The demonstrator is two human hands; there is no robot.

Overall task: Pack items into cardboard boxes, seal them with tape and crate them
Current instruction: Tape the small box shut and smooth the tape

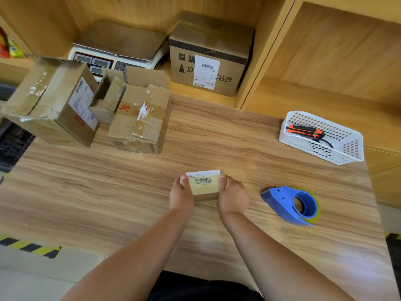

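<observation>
While two opened cardboard boxes [138,118] sit far left on the table [108,192], my left grip [181,195] and right grip [233,197] clamp the ends of a small labelled box [204,189] at the middle; a blue tape dispenser [293,205] lies to its right.

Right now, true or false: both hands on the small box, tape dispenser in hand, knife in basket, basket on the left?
1. The left hand and right hand both grip the small barcoded box. True.
2. The right hand holds the blue tape dispenser. False: it lies untouched on the table, right of the box.
3. The orange utility knife lies in the white basket. True.
4. The basket sits at the table's left. False: it is at the far right; the open cardboard boxes stand at the left.
</observation>
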